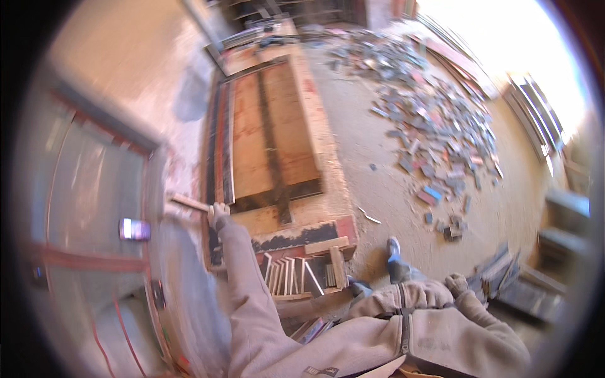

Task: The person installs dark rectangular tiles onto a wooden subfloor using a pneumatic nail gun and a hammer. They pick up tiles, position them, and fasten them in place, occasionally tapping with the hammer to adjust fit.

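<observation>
Head view: a short wood strip (188, 201) lies at the left hand (218, 211), its near end at the fingers and the rest reaching out to the left, past the edge of the bench (338, 189). The left hand is closed on that end, with the arm stretched forward. The right hand (456, 285) is well apart from the strip, low beside the person's body; its fingers look curled, but blur hides how far they are closed and whether they hold anything.

Just beyond the left hand, a wooden panel (247, 135) lies on the bench, with a dark bar (270, 142) running along it and dark strips along its left side. Nearer the body, thin slats (288, 277) stand tilted in a row. Left of the bench is a glazed door (94, 189). To the right, a pile of offcuts (435, 126) spreads over the floor (365, 154), and dark planks (504, 277) lie near the right hand.
</observation>
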Action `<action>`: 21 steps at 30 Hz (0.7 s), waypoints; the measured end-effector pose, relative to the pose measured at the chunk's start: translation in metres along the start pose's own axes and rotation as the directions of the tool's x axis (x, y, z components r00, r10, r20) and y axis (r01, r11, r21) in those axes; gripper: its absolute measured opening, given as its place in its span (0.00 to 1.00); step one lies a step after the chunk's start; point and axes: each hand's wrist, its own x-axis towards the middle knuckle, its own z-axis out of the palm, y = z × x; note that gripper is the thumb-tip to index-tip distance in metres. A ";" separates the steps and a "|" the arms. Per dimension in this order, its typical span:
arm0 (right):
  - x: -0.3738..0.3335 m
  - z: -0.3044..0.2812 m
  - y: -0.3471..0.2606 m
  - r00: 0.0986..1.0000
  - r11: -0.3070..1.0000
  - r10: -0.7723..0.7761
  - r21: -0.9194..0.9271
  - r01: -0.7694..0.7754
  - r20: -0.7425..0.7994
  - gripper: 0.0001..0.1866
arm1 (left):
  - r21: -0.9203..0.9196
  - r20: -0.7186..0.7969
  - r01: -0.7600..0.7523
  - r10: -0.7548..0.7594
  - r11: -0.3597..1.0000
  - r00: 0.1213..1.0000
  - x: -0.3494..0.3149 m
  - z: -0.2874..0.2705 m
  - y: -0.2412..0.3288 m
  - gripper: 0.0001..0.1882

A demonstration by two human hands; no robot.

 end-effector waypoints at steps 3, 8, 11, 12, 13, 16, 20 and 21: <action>-0.018 0.018 0.039 0.974 0.978 0.208 0.007 -0.209 0.090 0.16 | 0.253 -0.532 0.202 -0.038 0.946 0.846 -0.063 0.084 -0.103 0.12; -0.013 0.024 0.098 0.920 0.941 0.334 -0.023 -0.337 0.205 0.13 | 0.643 -0.395 0.487 -0.288 0.591 0.872 -0.277 0.186 -0.280 0.14; 0.032 -0.011 0.134 0.956 0.942 0.014 -0.326 0.086 0.293 0.11 | 0.767 -0.503 0.613 -0.417 0.188 0.757 -0.342 0.211 -0.351 0.17; 0.046 -0.026 0.141 0.969 0.941 0.002 -0.328 0.081 0.246 0.10 | 0.792 -0.498 0.596 -0.422 0.133 0.757 -0.345 0.217 -0.368 0.20; 0.065 -0.043 0.148 0.949 0.975 0.218 0.000 -0.224 0.229 0.11 | 0.818 -0.489 0.570 -0.428 0.076 0.760 -0.346 0.223 -0.386 0.23; 0.115 -0.097 0.157 0.818 0.607 0.534 0.578 -0.545 0.211 0.17 | 0.934 -0.331 0.355 -0.441 -0.029 0.834 -0.332 0.254 -0.434 0.27; 0.179 -0.153 0.163 0.770 0.393 0.583 0.739 -0.547 0.260 0.21 | 0.955 -0.296 0.261 -0.527 -0.142 0.796 -0.284 0.330 -0.477 0.29; 0.197 -0.164 0.168 0.767 0.347 0.582 0.770 -0.535 0.271 0.21 | 0.972 -0.236 0.204 -0.526 -0.119 0.817 -0.272 0.351 -0.492 0.29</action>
